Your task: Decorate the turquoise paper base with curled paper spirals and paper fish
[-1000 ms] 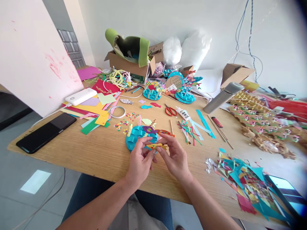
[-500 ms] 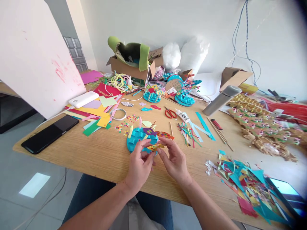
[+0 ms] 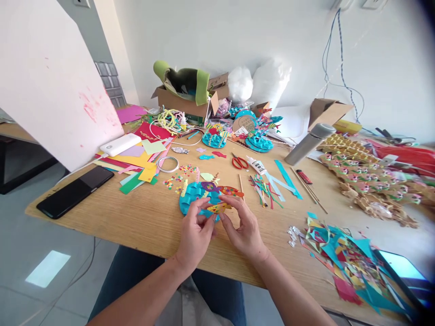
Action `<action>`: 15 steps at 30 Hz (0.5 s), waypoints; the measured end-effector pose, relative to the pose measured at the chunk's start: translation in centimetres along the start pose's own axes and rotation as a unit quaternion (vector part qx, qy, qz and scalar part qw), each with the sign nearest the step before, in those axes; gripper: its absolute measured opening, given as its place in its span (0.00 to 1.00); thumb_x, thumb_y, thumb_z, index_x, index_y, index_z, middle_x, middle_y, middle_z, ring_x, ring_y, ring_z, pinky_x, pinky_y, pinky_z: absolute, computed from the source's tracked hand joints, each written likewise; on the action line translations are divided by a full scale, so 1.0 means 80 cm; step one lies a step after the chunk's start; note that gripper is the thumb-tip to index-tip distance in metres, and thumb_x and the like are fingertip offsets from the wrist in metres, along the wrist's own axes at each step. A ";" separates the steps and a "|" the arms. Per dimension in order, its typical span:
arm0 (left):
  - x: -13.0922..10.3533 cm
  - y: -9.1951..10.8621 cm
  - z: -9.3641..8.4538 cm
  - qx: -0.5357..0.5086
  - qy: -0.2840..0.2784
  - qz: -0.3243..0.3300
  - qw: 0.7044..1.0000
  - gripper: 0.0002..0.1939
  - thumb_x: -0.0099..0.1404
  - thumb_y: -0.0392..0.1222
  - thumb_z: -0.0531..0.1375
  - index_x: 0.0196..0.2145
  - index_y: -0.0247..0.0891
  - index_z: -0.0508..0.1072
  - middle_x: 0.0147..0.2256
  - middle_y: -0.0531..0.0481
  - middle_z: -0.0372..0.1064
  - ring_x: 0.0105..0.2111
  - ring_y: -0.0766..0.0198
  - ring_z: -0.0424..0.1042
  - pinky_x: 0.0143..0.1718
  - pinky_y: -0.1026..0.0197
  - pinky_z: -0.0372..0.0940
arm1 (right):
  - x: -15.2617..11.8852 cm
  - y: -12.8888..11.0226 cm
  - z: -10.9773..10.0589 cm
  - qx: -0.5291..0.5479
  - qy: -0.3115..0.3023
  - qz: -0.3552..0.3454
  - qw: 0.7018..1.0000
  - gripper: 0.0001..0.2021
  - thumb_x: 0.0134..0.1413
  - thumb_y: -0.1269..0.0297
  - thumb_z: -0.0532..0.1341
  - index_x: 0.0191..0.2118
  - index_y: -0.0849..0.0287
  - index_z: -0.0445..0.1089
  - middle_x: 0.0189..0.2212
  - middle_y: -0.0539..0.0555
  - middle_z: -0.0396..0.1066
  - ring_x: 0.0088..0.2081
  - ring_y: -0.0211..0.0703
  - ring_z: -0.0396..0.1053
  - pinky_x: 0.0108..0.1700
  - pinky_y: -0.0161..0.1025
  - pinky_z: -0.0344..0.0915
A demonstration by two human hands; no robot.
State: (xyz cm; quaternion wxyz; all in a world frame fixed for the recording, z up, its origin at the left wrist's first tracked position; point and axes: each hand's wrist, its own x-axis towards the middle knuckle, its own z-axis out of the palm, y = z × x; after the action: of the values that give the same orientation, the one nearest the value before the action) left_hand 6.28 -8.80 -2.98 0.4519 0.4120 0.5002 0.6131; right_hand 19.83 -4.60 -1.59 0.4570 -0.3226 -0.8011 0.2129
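Between my two hands is a small yellow paper fish (image 3: 218,208) with dark and orange markings. My left hand (image 3: 199,226) pinches its left side, and my right hand (image 3: 243,222) grips the right end between thumb and fingers. Just behind them lies a round blue paper piece (image 3: 190,197) with raised loops and pale yellow and pink twisted strips standing on it. A purple paper fish (image 3: 210,187) and an orange-red spotted fish (image 3: 231,192) rest at its right side. My fingers hide part of the blue piece's front.
Red scissors (image 3: 239,161), a glue bottle (image 3: 256,165) and thin paper strips (image 3: 265,190) lie beyond my right hand. A grey flask (image 3: 311,144) leans farther right. Paper scraps (image 3: 346,253) pile at the right edge. A black phone (image 3: 74,191) and coloured paper sheets (image 3: 136,158) are at left.
The view has shifted slightly. Both hands keep hold of the yellow fish, and more of its patterned face shows now between the fingers.
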 end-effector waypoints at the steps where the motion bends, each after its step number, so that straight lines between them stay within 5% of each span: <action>1: 0.000 0.000 0.000 0.004 0.001 0.002 1.000 0.19 0.62 0.45 0.62 0.49 0.41 0.64 0.46 0.45 0.69 0.18 0.76 0.67 0.18 0.69 0.66 | 0.000 0.000 0.000 -0.003 0.002 -0.001 1.000 0.23 0.56 0.73 0.59 0.57 0.52 0.61 0.50 0.58 0.69 0.52 0.49 0.66 0.53 0.51 0.66; 15: -0.009 0.008 -0.009 0.054 0.012 0.089 0.994 0.21 0.65 0.42 0.59 0.55 0.45 0.62 0.54 0.42 0.68 0.22 0.74 0.70 0.22 0.68 0.70 | -0.004 0.006 -0.007 0.019 0.063 0.018 0.998 0.18 0.58 0.71 0.58 0.54 0.55 0.62 0.42 0.57 0.66 0.41 0.44 0.67 0.43 0.47 0.67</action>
State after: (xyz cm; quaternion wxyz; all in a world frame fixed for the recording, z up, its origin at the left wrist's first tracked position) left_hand 5.66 -9.72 -2.49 0.3662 0.4713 0.4991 0.6282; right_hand 20.55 -4.46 -1.79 0.5089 -0.3412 -0.7604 0.2156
